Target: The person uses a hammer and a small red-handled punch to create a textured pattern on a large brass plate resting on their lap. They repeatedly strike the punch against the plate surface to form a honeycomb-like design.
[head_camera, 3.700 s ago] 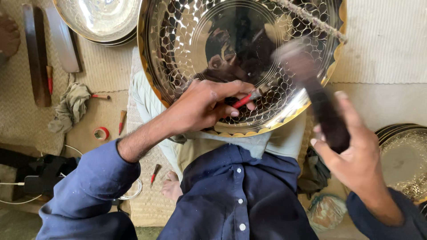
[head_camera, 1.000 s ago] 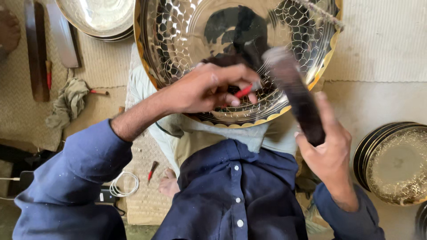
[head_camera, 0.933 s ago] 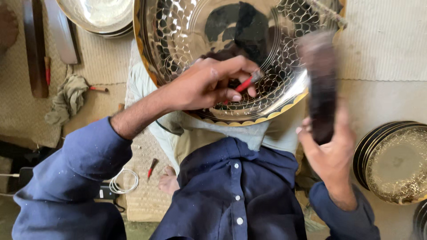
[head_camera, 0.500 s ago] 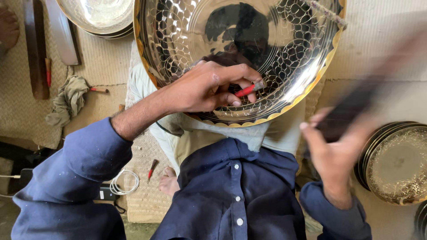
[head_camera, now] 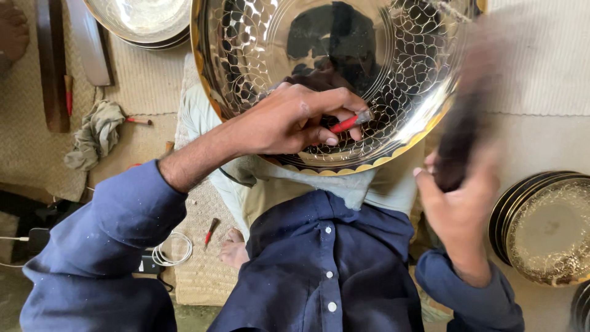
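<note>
Shirt [head_camera: 326, 270], dark blue and buttoned, fills the near edge, with both sleeves reaching forward. Right hand [head_camera: 458, 206] is closed around the dark handle of a mallet [head_camera: 461, 132], which is blurred; its head rises toward the right rim of the tray. Left hand [head_camera: 289, 120] rests on the tray [head_camera: 246, 55], fingers curled around a red-handled chisel [head_camera: 349, 122], pinched between thumb and fingertips, its metal tip lying against the patterned metal. That tray is large, round and shiny, with a scale-like pattern and a gold scalloped rim, propped on the person's lap and tilted up. A bare foot [head_camera: 236, 252] shows on the woven mat [head_camera: 196, 270], near a coiled white cable [head_camera: 172, 249]. Left lies a crumpled rag [head_camera: 95, 132]. Right, stacked plates [head_camera: 547, 227] sit on the floor. Farther off, another dish [head_camera: 144, 18] lies at the top left.
</note>
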